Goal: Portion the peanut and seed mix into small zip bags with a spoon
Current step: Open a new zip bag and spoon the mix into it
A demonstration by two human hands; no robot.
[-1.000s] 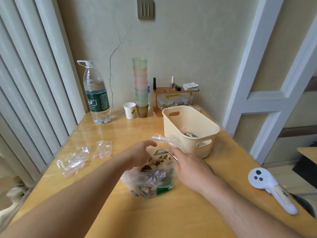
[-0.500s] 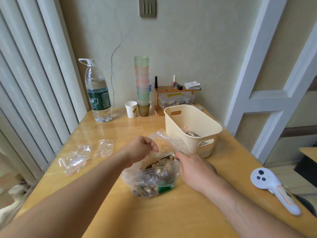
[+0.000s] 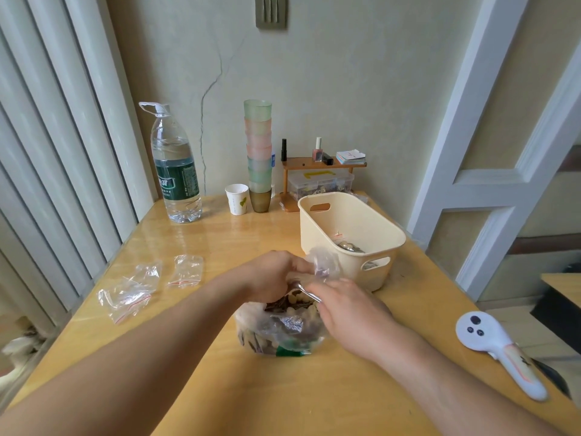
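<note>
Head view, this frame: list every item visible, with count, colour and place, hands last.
table: one, yellow wood
mix bag: one, clear, centre, between the hands
spoon: one, metal, at the bag mouth
small zip bags: about three, clear, red-lined, left
basket: one, cream, right of centre
water bottle: one, green label, back left
paper cup: one, white
stacked cups: one pastel stack
shelf: one, wooden, back
handheld device: one, white, right edge
left hand: pinches the bag
right hand: holds the spoon

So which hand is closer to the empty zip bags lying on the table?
Left. The left hand is just right of the empty zip bags, gripping the mix bag; the right hand is farther right, holding the spoon.
</note>
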